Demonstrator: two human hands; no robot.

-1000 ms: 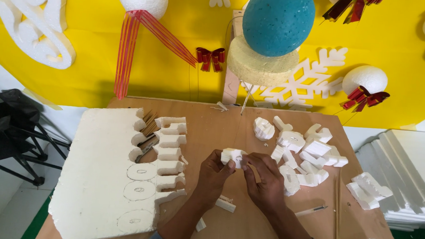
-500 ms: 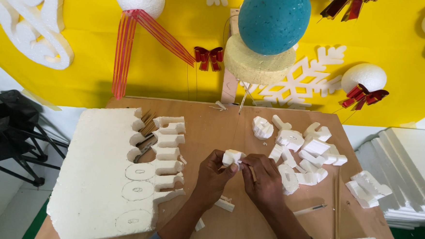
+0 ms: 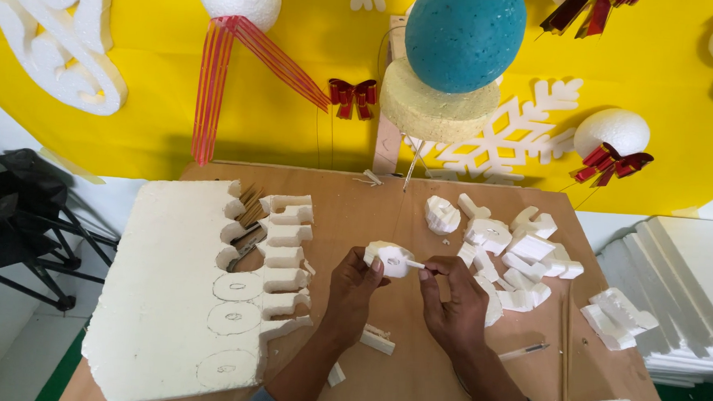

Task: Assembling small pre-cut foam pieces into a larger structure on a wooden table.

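My left hand [image 3: 353, 288] grips a small white foam piece [image 3: 390, 259] above the middle of the brown table [image 3: 356, 217]. My right hand [image 3: 451, 299] pinches a thin tool whose tip touches the right side of that piece; the tool's body is mostly hidden in my fingers. To the left lies a large white foam slab [image 3: 177, 297] with rounded notches cut along its right edge and oval outlines drawn on it. A heap of cut foam scraps [image 3: 508, 249] lies just right of my hands.
A pen [image 3: 523, 352] and a thin wooden stick [image 3: 564, 350] lie at the right. Small foam offcuts [image 3: 378, 338] sit under my wrists. Behind stands a teal ball [image 3: 463, 35] on a foam disc against a yellow backdrop. Stacked foam sheets [image 3: 685, 291] lie right of the table.
My hands and the foam piece have barely shifted; my right hand's tool has moved slightly against the piece. Nothing else has moved.
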